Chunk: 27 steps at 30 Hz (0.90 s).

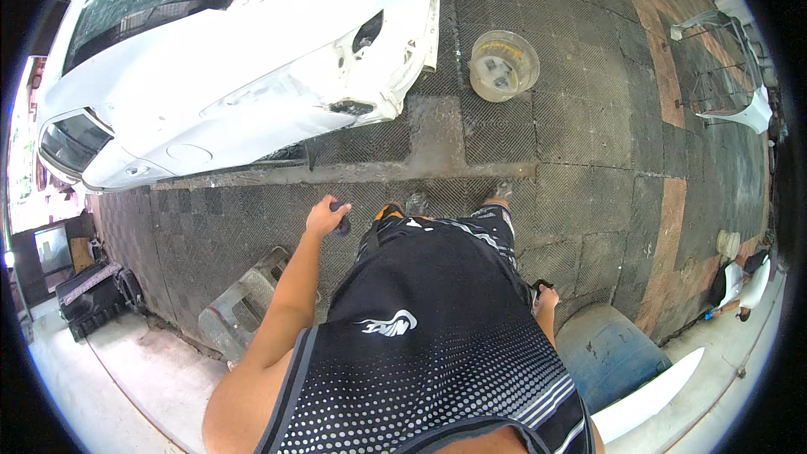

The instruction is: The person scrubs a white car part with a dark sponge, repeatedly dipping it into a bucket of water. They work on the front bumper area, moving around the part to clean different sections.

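My left hand [321,219] is out in front on the left, its fingers closed round a small dark pad [341,217] whose exact kind does not show. Beside my right hip, my right hand [546,295] is closed against something small and black [538,287], partly hidden by my body. A white car body [244,67] fills the upper left, with bare, scuffed patches near its rear corner and no lamp in the opening there. My left hand is nearest to the car's side and does not touch it.
A round translucent bucket [527,88] with cloudy water and dark pieces stands ahead on ribbed floor tiles. A grey plastic stool [231,309] is at left. Behind on the right are a blue drum [601,349] and a white panel [647,403]. A metal stand [714,59] is farther right.
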Tool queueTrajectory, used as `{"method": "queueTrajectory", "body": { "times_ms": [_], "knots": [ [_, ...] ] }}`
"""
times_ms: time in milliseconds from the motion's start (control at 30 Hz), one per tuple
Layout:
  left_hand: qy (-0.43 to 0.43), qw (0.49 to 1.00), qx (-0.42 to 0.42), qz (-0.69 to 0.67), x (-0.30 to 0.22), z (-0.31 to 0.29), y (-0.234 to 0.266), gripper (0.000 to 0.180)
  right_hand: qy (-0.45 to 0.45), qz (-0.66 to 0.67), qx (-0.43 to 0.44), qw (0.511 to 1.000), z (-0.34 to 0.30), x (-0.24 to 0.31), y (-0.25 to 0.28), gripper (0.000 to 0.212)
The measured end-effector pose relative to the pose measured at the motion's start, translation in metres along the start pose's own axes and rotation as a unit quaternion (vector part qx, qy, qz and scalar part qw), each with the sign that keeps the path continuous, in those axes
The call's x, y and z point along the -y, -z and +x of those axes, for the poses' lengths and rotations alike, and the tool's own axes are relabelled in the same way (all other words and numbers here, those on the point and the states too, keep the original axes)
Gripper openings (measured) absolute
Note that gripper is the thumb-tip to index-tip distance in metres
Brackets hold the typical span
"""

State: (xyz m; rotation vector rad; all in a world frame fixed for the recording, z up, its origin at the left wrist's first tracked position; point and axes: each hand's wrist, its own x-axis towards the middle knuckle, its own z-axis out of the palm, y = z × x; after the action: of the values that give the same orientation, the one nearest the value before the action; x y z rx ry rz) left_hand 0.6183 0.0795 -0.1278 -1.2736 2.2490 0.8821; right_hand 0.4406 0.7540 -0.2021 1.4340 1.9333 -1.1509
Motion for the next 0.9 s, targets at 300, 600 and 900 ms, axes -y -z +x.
{"method": "queueTrajectory", "body": {
  "times_ms": [300,600,900],
  "knots": [
    [0.069,0.989,0.083,0.098,-0.054,0.004,-0.052,0.075,0.017,0.009,-0.021,1.0,0.058,0.095,0.018,0.061],
    [0.022,0.994,0.085,0.071,-0.231,0.07,-0.114,0.073,0.161,-0.044,0.056,0.984,0.186,0.238,0.113,0.016],
    [-0.051,0.994,0.066,0.072,-0.459,0.073,-0.134,0.066,0.112,-0.129,-0.043,0.984,0.267,0.392,0.154,0.019]
  ]
}}
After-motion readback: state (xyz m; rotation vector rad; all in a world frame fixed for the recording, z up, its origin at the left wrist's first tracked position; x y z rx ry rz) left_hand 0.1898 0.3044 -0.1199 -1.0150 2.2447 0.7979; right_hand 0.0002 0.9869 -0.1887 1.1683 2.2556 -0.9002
